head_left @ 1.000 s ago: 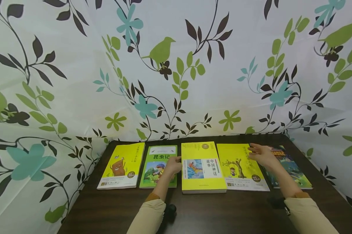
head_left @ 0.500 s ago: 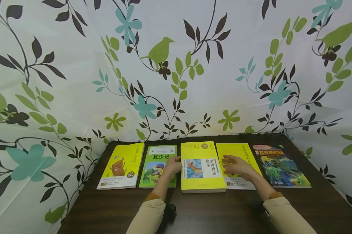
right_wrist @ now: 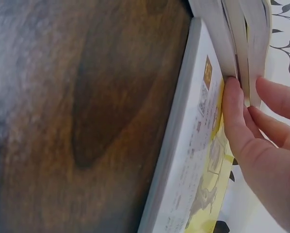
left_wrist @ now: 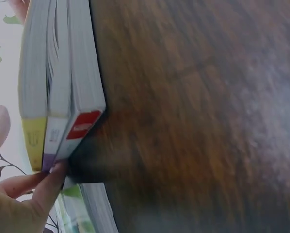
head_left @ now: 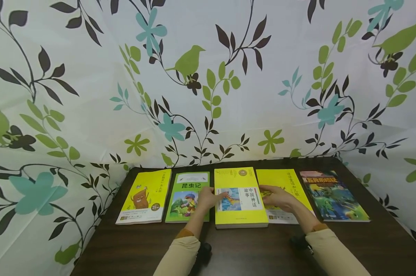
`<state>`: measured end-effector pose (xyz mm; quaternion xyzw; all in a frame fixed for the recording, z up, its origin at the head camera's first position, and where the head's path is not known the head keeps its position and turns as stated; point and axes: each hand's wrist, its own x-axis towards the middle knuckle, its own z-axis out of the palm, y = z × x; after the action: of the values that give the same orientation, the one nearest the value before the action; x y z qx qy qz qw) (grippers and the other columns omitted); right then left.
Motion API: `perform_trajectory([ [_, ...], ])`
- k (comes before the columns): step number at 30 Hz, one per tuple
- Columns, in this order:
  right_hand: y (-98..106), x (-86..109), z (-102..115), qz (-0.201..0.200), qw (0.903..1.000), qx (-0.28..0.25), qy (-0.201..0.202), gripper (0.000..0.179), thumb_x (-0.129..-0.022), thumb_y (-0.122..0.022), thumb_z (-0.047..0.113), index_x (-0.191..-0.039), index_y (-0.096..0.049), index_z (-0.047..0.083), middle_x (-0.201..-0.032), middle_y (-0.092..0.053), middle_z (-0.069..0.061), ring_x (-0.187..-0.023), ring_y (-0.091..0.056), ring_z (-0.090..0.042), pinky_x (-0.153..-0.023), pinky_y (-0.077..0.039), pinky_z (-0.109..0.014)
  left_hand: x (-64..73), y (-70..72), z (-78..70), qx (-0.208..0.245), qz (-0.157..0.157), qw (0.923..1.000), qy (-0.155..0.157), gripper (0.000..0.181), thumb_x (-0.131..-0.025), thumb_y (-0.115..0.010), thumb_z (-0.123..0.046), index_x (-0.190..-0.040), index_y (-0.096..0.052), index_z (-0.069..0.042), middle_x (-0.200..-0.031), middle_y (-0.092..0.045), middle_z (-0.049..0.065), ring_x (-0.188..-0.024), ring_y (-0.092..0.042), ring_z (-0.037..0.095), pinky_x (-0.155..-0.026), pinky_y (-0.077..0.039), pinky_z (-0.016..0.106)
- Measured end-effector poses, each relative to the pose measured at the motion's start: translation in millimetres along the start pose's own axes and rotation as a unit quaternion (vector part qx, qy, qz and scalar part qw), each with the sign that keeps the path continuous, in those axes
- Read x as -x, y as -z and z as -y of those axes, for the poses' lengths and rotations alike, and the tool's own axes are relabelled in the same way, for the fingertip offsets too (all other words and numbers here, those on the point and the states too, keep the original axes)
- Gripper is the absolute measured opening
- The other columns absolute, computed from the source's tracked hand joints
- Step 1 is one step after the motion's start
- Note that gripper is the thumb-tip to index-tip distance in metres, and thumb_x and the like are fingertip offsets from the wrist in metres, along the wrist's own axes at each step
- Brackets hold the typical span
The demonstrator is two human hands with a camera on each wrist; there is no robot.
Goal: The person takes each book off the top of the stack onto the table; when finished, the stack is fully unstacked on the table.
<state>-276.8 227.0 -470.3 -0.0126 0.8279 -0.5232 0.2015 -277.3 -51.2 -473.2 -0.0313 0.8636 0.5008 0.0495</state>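
We see a stack (head_left: pixel 243 197) of three thick books, yellow cover uppermost, at the middle of a row on the dark table (head_left: pixel 132 249). Our left hand (head_left: pixel 205 199) is unclenched at its left side, two fingertips (left_wrist: pixel 55 171) touching the lower spines and the thumb lifted clear of them. Our right hand (head_left: pixel 280 198), fingers loosely extended rather than curled round anything, touches the page edges on the right, its thumb by the top book. Left of the stack we have the green book (head_left: pixel 182 197), then a potato book (head_left: pixel 140 201); to its right lie a swing book (head_left: pixel 288 180) just beside it and, farthest along, a dark book (head_left: pixel 335 197).
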Motion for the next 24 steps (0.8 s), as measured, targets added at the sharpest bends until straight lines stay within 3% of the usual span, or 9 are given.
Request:
perform_trajectory([
  [6,-1,0.6,1,0.003,1.0,0.005,-0.003,0.076,-0.084,-0.072,0.008,-0.15,-0.036,0.004,-0.148,-0.043,-0.022,-0.097,-0.058,-0.025,-0.084,-0.044,-0.036,4.4,-2.6,-8.7,-0.034,-0.024,0.9991,0.008,0.035,-0.075,-0.085,-0.022,-0.095,-0.068,0.001,-0.075,-0.065,0.008,-0.06,-0.06,0.017,-0.052,-0.049,0.027],
  [11,-3,3.9,2,0.02,0.9998,-0.001,0.008,0.075,-0.085,-0.071,0.009,-0.151,-0.034,0.002,-0.152,-0.036,-0.024,-0.106,-0.055,-0.03,-0.09,-0.045,-0.04,0.8,-2.0,-8.7,-0.041,-0.053,0.9968,0.045,0.034,-0.075,-0.084,-0.017,-0.098,-0.067,0.003,-0.078,-0.064,0.012,-0.063,-0.061,0.021,-0.055,-0.052,0.031],
  [17,-9,5.4,1,-0.018,0.9993,0.03,0.013,0.074,-0.083,-0.073,0.007,-0.148,-0.039,0.002,-0.143,-0.047,-0.022,-0.1,-0.055,-0.027,-0.086,-0.045,-0.041,-2.1,-1.4,-8.8,-0.044,-0.058,0.9944,0.076,0.035,-0.077,-0.081,-0.014,-0.101,-0.062,0.003,-0.082,-0.061,0.013,-0.068,-0.06,0.023,-0.057,-0.052,0.031],
  [20,-12,5.3,2,-0.031,0.9985,0.045,0.008,0.073,-0.082,-0.071,0.004,-0.148,-0.04,0.002,-0.141,-0.049,-0.022,-0.096,-0.055,-0.026,-0.084,-0.045,-0.04,-2.7,0.4,-11.3,-0.053,-0.06,0.9946,0.067,0.035,-0.078,-0.08,-0.014,-0.101,-0.059,0.001,-0.081,-0.06,0.013,-0.067,-0.06,0.023,-0.056,-0.051,0.032],
  [24,-12,2.2,1,-0.04,0.9976,0.057,0.002,0.071,-0.083,-0.069,0.002,-0.148,-0.041,0.003,-0.144,-0.047,-0.022,-0.098,-0.054,-0.025,-0.086,-0.045,-0.04,-1.5,8.2,-20.4,-0.066,-0.063,0.9956,0.022,0.041,-0.082,-0.075,-0.014,-0.112,-0.051,0.001,-0.083,-0.059,0.013,-0.066,-0.06,0.024,-0.054,-0.05,0.033],
])
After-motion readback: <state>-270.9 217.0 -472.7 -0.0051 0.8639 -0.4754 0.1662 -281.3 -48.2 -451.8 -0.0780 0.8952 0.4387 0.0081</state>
